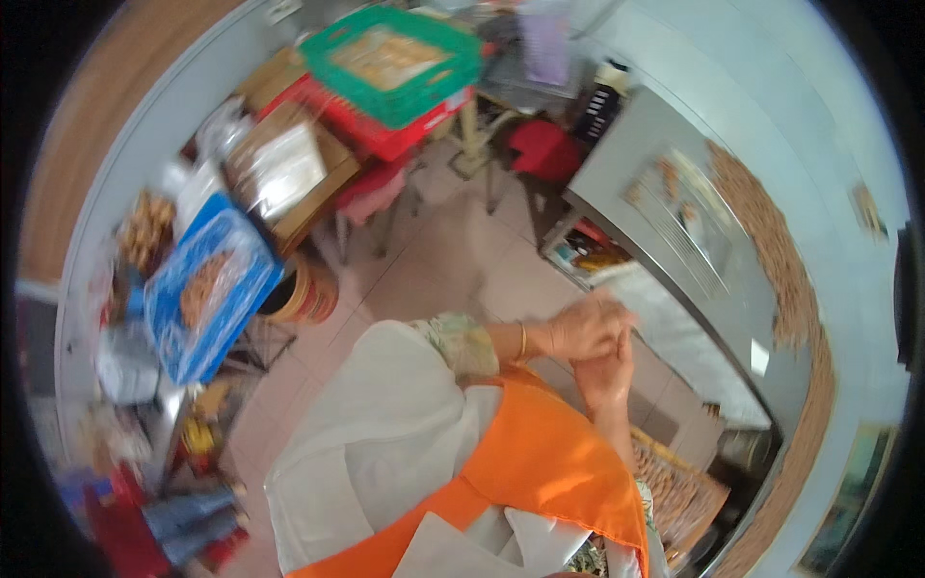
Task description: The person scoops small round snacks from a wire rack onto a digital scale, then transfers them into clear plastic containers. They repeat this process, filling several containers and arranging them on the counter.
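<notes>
My left hand (pixel 585 328), a yellow bangle at its wrist, lies against my right hand (pixel 605 378) in front of the orange and white apron (pixel 549 453). Both hands are closed together, the left one uppermost. Their fingers overlap and are slightly blurred, so whether anything small is between them is hidden. Floor tiles show beneath them. Nearest on the right runs a steel table (pixel 644 135), bearing a metal rack (pixel 686 252) with a few small brown pieces on it.
A green crate (pixel 313 53) sits on a red crate (pixel 395 144) at the back. On the left are a blue tray (pixel 175 299) with plastic-covered food, a bucket (pixel 316 294) and a cardboard box (pixel 332 173). A red stool (pixel 545 149) stands beyond. Lower right, a tray of brown pieces (pixel 674 486).
</notes>
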`<control>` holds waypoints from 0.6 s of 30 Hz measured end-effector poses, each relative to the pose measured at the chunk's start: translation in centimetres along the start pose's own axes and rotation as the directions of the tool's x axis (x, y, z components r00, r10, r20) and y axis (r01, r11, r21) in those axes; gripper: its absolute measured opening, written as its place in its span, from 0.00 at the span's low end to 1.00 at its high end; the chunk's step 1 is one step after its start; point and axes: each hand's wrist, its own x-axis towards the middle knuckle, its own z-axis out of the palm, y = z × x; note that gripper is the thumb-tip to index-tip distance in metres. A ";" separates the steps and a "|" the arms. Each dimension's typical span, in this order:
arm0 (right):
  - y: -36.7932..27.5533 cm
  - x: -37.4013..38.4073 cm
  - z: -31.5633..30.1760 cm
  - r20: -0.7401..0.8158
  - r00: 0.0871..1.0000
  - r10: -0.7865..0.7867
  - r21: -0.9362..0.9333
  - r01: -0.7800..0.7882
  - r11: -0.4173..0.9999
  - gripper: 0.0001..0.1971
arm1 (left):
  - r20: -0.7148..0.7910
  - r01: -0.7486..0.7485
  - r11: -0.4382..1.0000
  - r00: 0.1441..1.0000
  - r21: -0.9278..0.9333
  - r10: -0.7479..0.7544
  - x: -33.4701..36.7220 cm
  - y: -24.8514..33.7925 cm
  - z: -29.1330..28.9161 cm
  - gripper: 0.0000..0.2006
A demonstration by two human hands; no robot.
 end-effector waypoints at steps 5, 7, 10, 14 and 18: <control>2.1 7.3 4.5 0.322 0.907 0.272 -0.727 0.053 0.685 0.28 | -0.395 0.532 0.812 0.817 0.238 -0.420 -6.2 -8.8 -11.1 0.19; 3.5 9.9 3.0 0.293 0.753 0.589 -0.828 -0.108 0.550 0.26 | -0.547 0.683 0.690 0.682 0.240 -0.485 -9.2 -11.1 -14.4 0.21; 5.9 14.0 1.4 0.174 0.496 0.851 -0.980 0.002 0.199 0.23 | -0.696 0.876 0.444 0.438 0.187 -0.570 -14.6 -12.2 -20.2 0.24; 7.9 20.0 0.6 0.022 0.516 0.857 -0.647 0.660 -0.381 0.20 | -0.856 0.978 0.164 0.190 0.126 -0.480 -21.8 -14.6 -25.3 0.27; 9.5 24.7 0.9 0.089 0.582 0.808 -0.543 0.708 -0.451 0.16 | -0.909 0.999 0.049 0.023 0.003 -0.417 -25.7 -16.4 -31.5 0.28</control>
